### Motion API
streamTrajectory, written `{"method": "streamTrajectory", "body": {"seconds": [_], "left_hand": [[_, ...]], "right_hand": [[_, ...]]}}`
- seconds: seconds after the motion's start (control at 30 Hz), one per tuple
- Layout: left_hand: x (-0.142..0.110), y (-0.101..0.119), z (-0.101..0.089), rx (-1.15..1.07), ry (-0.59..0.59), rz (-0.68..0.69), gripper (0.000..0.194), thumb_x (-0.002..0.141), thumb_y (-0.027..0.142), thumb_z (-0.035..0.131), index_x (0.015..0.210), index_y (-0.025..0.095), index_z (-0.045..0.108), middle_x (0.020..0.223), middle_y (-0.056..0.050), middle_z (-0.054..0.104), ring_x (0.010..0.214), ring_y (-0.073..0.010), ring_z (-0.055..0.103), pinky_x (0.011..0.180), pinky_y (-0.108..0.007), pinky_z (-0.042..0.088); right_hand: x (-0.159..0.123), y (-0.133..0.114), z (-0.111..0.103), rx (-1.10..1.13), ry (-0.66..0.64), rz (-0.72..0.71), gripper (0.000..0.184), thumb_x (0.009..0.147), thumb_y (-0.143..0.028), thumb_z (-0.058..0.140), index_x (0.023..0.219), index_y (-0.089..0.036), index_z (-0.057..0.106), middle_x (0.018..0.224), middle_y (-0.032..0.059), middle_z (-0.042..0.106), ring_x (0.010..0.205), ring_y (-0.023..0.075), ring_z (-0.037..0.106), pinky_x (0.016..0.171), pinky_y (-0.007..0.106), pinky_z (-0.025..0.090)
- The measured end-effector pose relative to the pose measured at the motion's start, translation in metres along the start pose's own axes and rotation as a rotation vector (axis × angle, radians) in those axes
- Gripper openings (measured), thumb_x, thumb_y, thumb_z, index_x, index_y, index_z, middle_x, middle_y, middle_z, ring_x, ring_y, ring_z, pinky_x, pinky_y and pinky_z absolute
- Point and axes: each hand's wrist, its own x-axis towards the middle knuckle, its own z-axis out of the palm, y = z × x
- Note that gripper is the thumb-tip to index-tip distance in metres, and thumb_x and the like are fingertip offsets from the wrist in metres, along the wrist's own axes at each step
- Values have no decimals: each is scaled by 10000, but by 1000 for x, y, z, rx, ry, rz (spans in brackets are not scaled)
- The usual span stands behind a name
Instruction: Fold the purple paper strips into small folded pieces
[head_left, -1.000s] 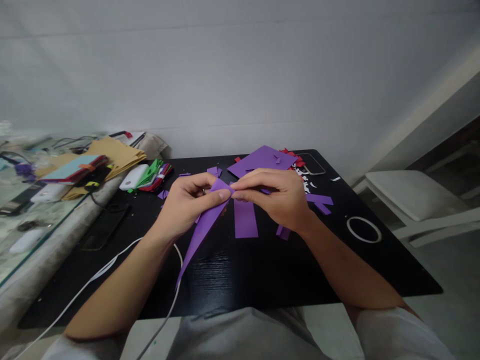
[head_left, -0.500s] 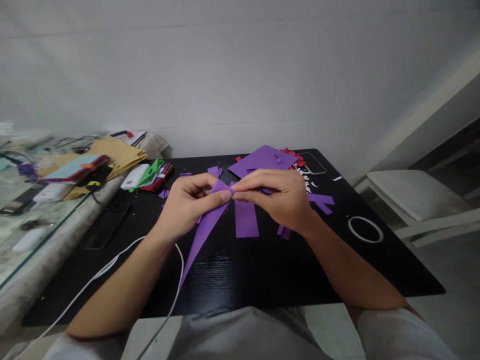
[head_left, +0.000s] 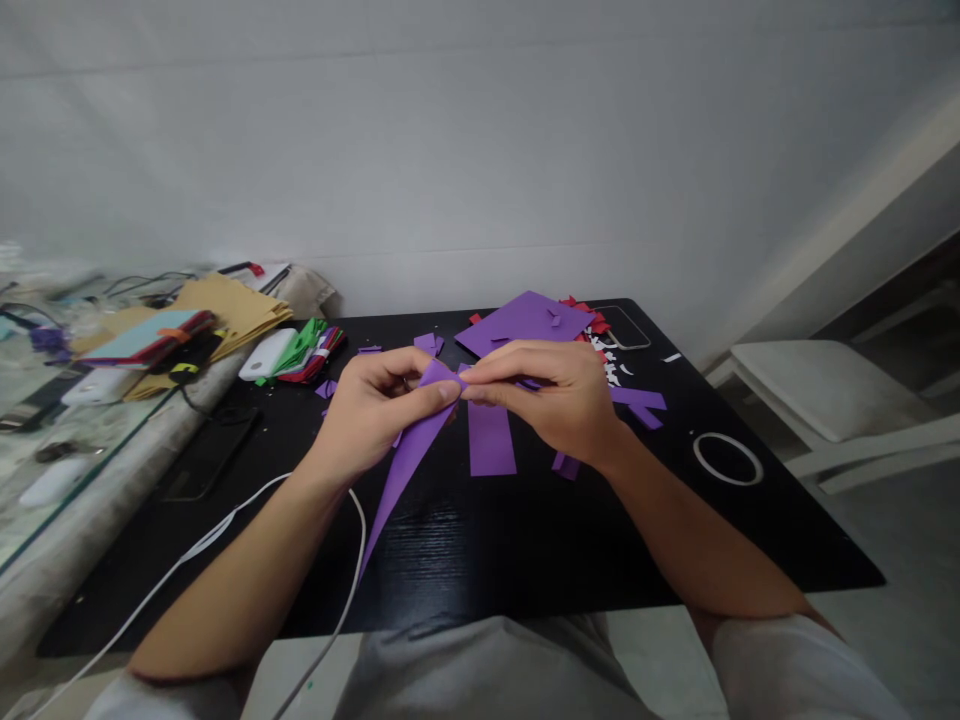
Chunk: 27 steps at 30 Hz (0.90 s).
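Between my two hands is a folded piece of purple paper (head_left: pixel 411 450), held above the black table; its long point hangs down toward me. My left hand (head_left: pixel 375 405) is closed on it, thumb pressed flat on the front near the top. At its right edge, the fingertips and thumb of my right hand (head_left: pixel 551 395) pinch a corner; what exactly lies between them is hidden. Below and between the hands a purple paper strip (head_left: pixel 492 440) lies on the table. Behind my right hand rests a larger purple sheet (head_left: pixel 517 318).
Red paper scraps (head_left: pixel 592 315) and white scraps (head_left: pixel 611 370) lie at the back right, near purple strips (head_left: pixel 641 405) and a white ring (head_left: pixel 727 458). A white cable (head_left: pixel 352 590) crosses the front left. Green paper pieces (head_left: pixel 304 342) sit at the back left. A white chair (head_left: pixel 825 390) stands right.
Both hands keep nearly the same grip on the purple paper. Its hanging point has shifted very slightly; the table things stay where they were.
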Motion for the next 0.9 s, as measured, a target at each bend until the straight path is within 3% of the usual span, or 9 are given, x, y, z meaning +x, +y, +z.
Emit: {"method": "streamTrajectory", "body": {"seconds": [0.37,0.63,0.9], "left_hand": [[0,-3,-1,3,-1,-2,193,782,344,832,775,162,765,677,-20,719,564,-112,616,526,-198,462],[2,-5,-1,31,85,78,179,773,324,837,751,170,749,695,-11,727,589,-108,624,559,-201,487],[1,-2,7,137,111,129,195,772,336,822,732,168,731,682,-11,708,591,-124,607,543,-217,468]], "right_hand": [[0,2,0,18,-7,32,42,834,-250,808,874,-244,821,880,29,805,818,186,752,780,325,609],[1,-4,2,383,-53,428,254,801,-344,827,964,-158,765,797,40,766,697,153,729,674,277,625],[-1,-8,9,389,-46,489,233,832,-369,774,839,-151,692,673,7,693,626,124,678,634,256,606]]}}
